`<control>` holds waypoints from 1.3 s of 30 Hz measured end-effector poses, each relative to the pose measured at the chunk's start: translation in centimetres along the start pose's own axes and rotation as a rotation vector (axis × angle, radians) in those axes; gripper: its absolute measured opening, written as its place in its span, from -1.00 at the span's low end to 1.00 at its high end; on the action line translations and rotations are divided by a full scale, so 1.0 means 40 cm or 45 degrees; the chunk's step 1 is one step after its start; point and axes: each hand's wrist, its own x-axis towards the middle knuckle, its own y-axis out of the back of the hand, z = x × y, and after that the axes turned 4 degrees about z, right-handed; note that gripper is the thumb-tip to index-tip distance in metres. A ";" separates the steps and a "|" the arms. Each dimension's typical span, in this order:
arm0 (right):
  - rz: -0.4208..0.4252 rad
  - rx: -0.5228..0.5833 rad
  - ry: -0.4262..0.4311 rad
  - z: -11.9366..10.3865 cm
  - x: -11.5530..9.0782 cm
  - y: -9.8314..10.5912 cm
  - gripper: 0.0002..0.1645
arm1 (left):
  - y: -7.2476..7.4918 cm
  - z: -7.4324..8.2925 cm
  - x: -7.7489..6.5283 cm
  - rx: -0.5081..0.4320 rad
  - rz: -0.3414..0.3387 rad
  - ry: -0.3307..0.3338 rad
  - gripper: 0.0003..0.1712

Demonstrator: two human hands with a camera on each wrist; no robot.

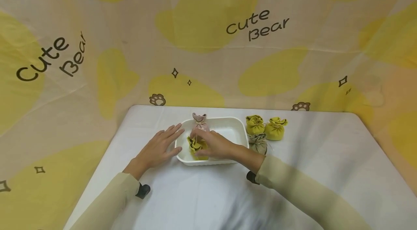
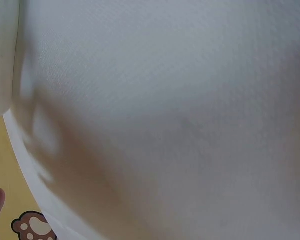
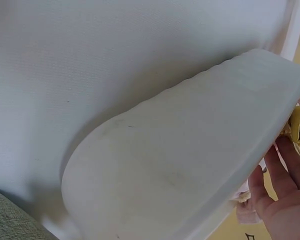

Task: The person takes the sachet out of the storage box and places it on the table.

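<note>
Fabric sleeve (image 1: 303, 187), right fingers (image 1: 204, 135) around ruffled yellow pouch (image 1: 195, 145), apparently cloth.

Looks like smooth plastic with a soft sheen on the white tray (image 1: 229, 129), and like matt, puckered cloth on the yellow drawstring pouch (image 1: 196, 144) at its eight o'clock, the pink pouch (image 1: 202, 126) at eleven and the grey-green pouch (image 1: 258, 144) at three. Appears finely textured on the white tabletop (image 1: 195, 197), creased and matt on the printed fabric backdrop (image 1: 208, 59) toward twelve.
</note>
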 end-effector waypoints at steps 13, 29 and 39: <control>0.035 -0.089 -0.022 0.007 -0.018 -0.004 -0.40 | 0.001 0.000 -0.001 0.000 -0.017 0.016 -0.24; -0.020 -0.076 -0.008 0.022 -0.010 -0.006 -0.51 | 0.005 0.006 -0.002 -0.020 -0.019 0.025 -0.24; 0.028 -0.073 -0.005 0.019 -0.015 0.010 -0.64 | -0.001 0.001 -0.002 -0.012 -0.007 0.012 -0.24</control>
